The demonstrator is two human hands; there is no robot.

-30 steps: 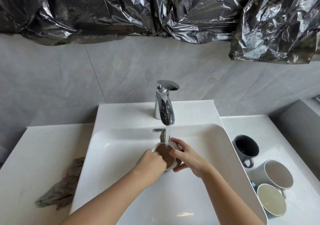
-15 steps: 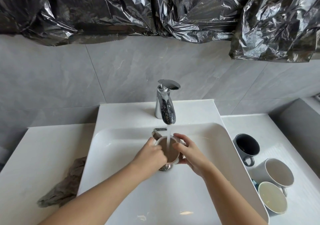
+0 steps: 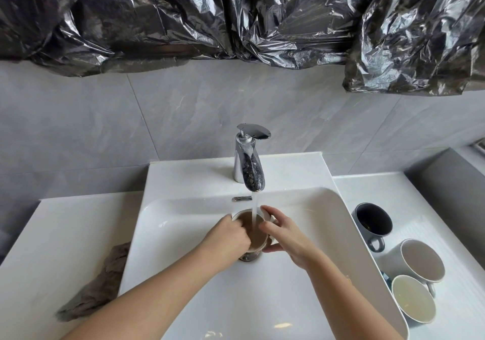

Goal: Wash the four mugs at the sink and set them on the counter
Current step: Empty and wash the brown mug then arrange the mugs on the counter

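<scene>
1. The mug (image 3: pixel 246 224) now sits squarely under the stream, and water falls into it.
2. The right hand (image 3: pixel 287 238) has slid off the rim to the mug's side, fingers spread.
3. The drain (image 3: pixel 248 257) now shows below the left hand (image 3: pixel 227 238).

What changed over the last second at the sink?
The right hand regripped the mug, fingers spreading round its right side; the mug shifted slightly, baring the drain. Left hand still grips its rim; water runs; three mugs and cloth unmoved.

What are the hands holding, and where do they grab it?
A mug, under the tap. The right hand holds its right side; the left hand grips its left rim.
</scene>
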